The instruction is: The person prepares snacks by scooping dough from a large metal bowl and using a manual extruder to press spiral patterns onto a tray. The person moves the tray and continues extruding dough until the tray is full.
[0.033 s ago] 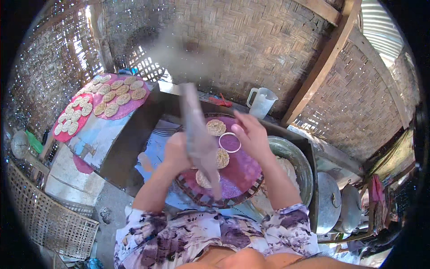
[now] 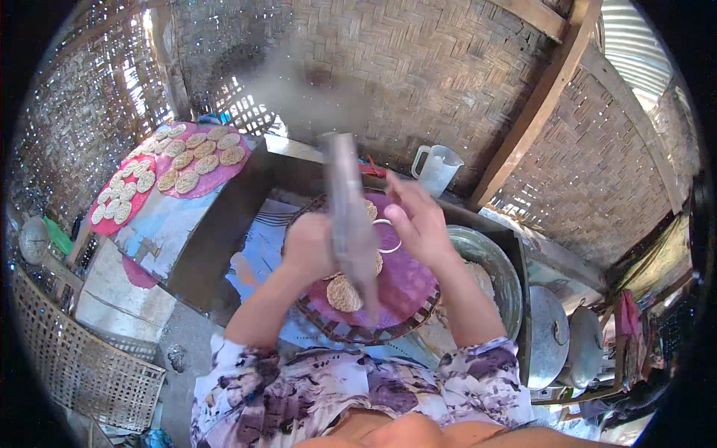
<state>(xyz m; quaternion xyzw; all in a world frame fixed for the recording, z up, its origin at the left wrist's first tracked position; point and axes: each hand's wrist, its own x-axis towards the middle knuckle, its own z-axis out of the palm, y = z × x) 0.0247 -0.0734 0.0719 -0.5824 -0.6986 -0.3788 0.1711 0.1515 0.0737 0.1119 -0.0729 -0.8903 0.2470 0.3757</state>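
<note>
My left hand (image 2: 308, 243) is closed around a long, narrow, greyish flat thing (image 2: 348, 209). Motion smears it, and its kind cannot be made out. It stands up over a round tray with a checkered rim (image 2: 418, 319), lined with a purple sheet (image 2: 409, 287). Just right of it, my right hand (image 2: 420, 224) is open, fingers and thumb apart, holding nothing. Below that hand a thin white ring (image 2: 399, 243) lies on the sheet. Round, flat, noodle-like cakes rest there too; one (image 2: 344, 294) shows near the front, others are partly hidden by the flat thing.
A large metal basin (image 2: 509, 287) with pale contents stands right of the tray. Behind is a clear pitcher (image 2: 438, 170). Metal pots (image 2: 547, 336) sit at far right. More cakes lie on pink sheets (image 2: 213, 178) at the left. A woven panel (image 2: 86, 351) leans at lower left.
My left hand and the greyish flat thing have shifted to the right, toward my right hand, covering more of the cakes. My right hand has barely moved.
</note>
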